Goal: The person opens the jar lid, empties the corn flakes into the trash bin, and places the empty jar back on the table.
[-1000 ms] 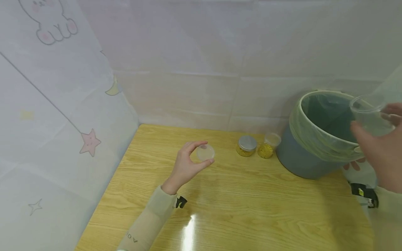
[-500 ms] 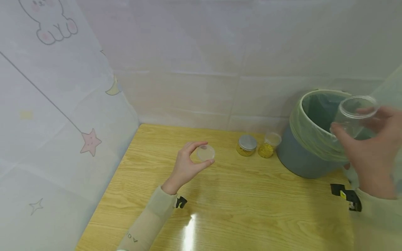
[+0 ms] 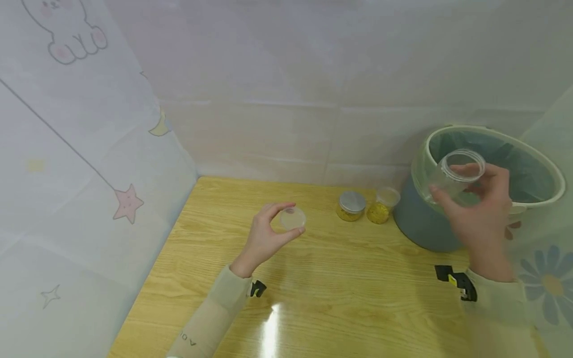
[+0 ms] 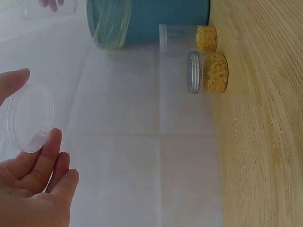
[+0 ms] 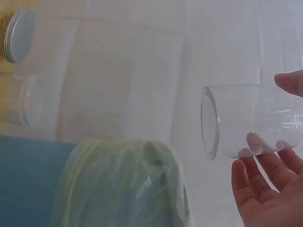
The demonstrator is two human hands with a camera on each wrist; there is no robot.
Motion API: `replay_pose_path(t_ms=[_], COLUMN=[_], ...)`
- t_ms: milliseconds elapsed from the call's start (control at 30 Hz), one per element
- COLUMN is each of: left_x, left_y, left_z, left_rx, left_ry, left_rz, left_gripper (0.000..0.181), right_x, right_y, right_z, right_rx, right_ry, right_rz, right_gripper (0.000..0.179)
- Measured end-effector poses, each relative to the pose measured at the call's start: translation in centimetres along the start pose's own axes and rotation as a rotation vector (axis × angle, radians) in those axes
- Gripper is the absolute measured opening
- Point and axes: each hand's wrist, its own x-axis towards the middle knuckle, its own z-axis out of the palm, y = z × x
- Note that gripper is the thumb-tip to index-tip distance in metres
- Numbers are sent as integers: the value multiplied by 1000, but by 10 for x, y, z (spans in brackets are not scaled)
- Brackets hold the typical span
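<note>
Between thumb and fingers my left hand [image 3: 263,238] pinches a clear round plastic lid [image 3: 293,219] by its edge, above the table. In the left wrist view the lid [image 4: 32,118] appears frosted and thin. My right hand [image 3: 485,214] grips a clear jar [image 3: 454,174] around its side, in front of the bin's opening. The jar has no lid, its threaded mouth faces up, and nothing shows inside; in the right wrist view its base [image 5: 209,123] points toward the table side. Lid and jar are well apart.
A grey-blue bin [image 3: 423,219] with a pale green liner stands at the table's back right. Beside it are a taller clear jar [image 3: 379,211] and a shorter silver-lidded jar [image 3: 350,208], both with yellow pieces. A patterned cloth wall [image 3: 268,139] borders the wooden table [image 3: 340,288].
My right hand has carried the clear jar leftward from the far right, across the bin's front. My left hand and the lid have stayed in place.
</note>
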Motion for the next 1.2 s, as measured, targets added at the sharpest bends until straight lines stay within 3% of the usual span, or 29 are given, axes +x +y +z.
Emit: replay_pose_path(t_ms=[233,367,633,933,1200], left_x=[-1,-1,-2,-3,-5], left_y=[0,-1,-6,-9,-13], left_z=[-1,-1,-4,-7,-11], left_rx=[-3,-3,6,20,36], left_ry=[2,5,16,19,34], left_rz=[-3,-6,-19,-30,-37], left_gripper=[55,56,56,57,58], right_x=[-13,-19,-28,-43,-56], right_y=[3,10,-3,-2,-4], right_z=[25,39,58,86,111], right_rx=[42,68,131,142,193], right_ry=[-54,-103,-154,-286,-374], right_rz=[-67,-51,-20,52,64], right_gripper=[58,57,55,57,55])
